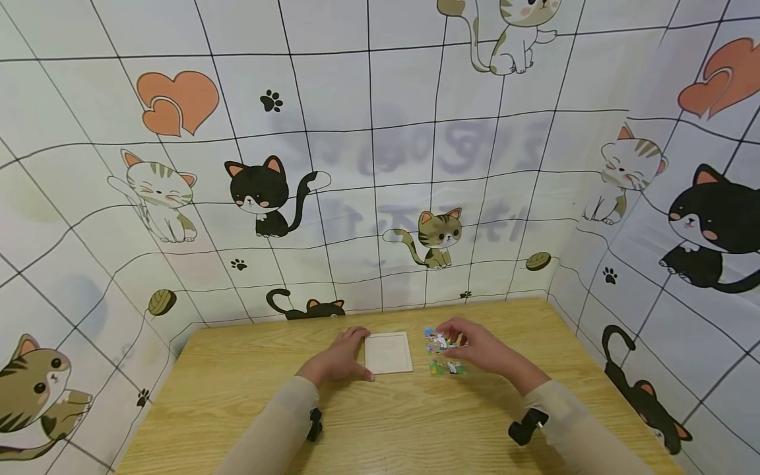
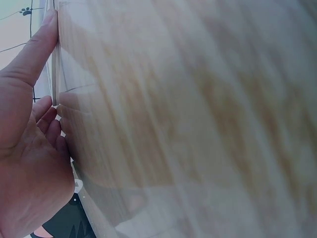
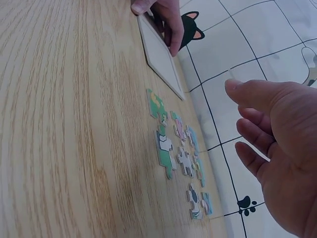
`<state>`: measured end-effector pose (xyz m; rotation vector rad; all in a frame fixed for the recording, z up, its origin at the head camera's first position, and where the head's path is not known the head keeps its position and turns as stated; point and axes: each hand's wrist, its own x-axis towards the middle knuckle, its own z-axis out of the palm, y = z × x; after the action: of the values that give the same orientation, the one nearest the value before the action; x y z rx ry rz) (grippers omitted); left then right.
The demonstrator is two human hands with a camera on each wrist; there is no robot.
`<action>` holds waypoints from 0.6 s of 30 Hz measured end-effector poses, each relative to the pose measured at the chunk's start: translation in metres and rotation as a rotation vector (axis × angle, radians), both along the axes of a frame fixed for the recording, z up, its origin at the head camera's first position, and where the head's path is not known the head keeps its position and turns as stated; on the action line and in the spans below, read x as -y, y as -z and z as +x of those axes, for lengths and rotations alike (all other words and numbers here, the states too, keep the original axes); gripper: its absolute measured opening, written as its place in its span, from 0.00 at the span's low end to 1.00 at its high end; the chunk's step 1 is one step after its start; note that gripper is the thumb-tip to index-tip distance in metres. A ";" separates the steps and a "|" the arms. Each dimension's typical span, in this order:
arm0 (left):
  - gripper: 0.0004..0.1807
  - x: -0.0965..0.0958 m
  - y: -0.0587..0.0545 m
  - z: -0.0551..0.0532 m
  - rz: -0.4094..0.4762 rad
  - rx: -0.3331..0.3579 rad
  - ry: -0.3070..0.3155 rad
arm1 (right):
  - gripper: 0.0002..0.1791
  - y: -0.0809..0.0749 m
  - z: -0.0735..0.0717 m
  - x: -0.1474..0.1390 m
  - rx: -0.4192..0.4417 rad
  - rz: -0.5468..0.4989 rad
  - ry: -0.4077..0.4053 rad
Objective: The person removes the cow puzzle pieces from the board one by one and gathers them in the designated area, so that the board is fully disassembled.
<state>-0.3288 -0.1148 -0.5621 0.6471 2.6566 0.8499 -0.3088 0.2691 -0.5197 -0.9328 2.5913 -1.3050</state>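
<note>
A square, pale wooden puzzle tray (image 1: 388,353) with a raised rim lies on the table. My left hand (image 1: 341,358) holds it at its left side, thumb by the near corner and fingers by the far one. In the left wrist view, that hand (image 2: 34,129) meets the tray's thin edge (image 2: 54,74). Several colourful jigsaw pieces (image 3: 166,144) lie loose to the right of the tray. Over them hovers my right hand (image 1: 475,346), its fingers loosely bent. In the right wrist view, this hand (image 3: 282,144) shows nothing between thumb and fingers.
The wood-grain table (image 1: 237,376) ends at a white cloth backdrop (image 1: 368,165) with grid lines and cartoon cats, which rises behind and on both sides. Black straps with mounts (image 1: 525,425) sit on both wrists.
</note>
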 end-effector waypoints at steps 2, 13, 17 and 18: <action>0.61 0.000 -0.001 0.000 0.003 0.003 0.002 | 0.23 0.000 0.001 -0.001 0.010 0.004 0.021; 0.61 0.000 0.000 -0.001 0.006 0.009 -0.001 | 0.20 0.000 0.005 -0.011 0.005 -0.007 0.059; 0.61 0.000 -0.001 -0.001 0.007 0.009 -0.002 | 0.20 0.000 0.005 -0.017 0.001 0.004 0.085; 0.61 0.000 0.000 -0.001 0.008 0.008 -0.002 | 0.20 0.000 0.005 -0.019 0.002 0.005 0.092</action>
<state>-0.3298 -0.1144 -0.5617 0.6422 2.6482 0.8623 -0.3034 0.2878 -0.5199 -0.8206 2.6640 -1.3192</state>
